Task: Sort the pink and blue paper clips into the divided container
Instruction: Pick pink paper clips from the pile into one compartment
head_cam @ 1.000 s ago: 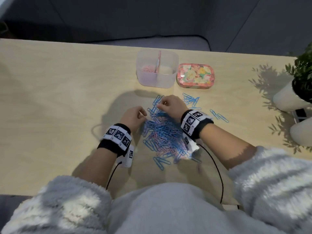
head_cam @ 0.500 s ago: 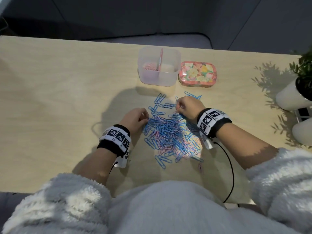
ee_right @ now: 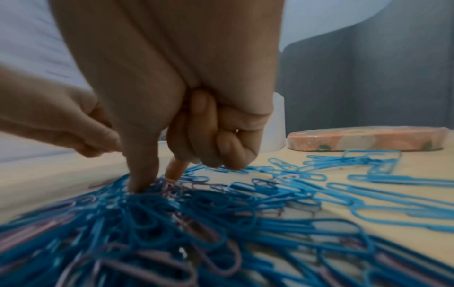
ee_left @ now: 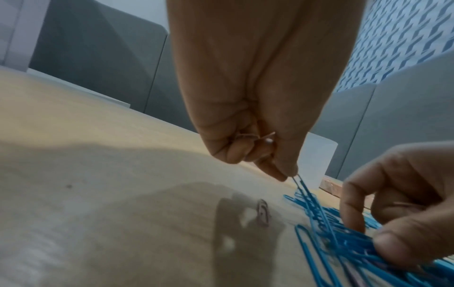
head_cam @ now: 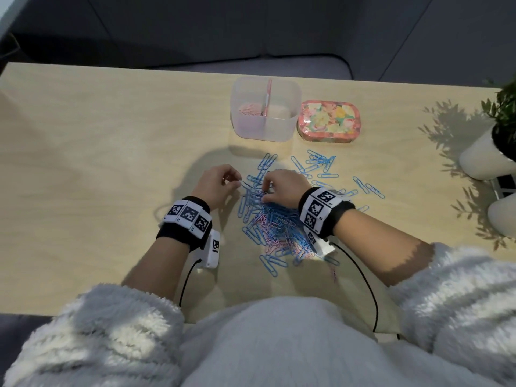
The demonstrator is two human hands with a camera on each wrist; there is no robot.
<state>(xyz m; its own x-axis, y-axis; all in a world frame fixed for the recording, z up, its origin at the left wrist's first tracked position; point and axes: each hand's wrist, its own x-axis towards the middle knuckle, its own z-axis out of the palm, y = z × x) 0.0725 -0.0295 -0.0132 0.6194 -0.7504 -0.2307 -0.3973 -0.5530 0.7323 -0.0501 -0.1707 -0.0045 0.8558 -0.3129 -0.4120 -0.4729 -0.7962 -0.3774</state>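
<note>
A heap of blue and pink paper clips lies mid-table, with loose blue clips scattered beyond it. My left hand is at the heap's far-left edge. Its thumb and forefinger pinch the end of a blue clip, and the curled fingers keep pink clips in the palm. My right hand is close beside it; thumb and forefinger dig into the heap and pinch at clips, other fingers curled. The clear divided container stands behind, with pink clips in its left compartment.
A flowered tin sits right of the container. White plant pots stand at the table's right edge. One pink clip lies alone left of the heap. Wrist cables trail toward the near edge.
My right hand came back left from the scattered blue clips to the heap's far edge, close to my left hand. My left hand shifted slightly forward and now pinches a blue clip.
</note>
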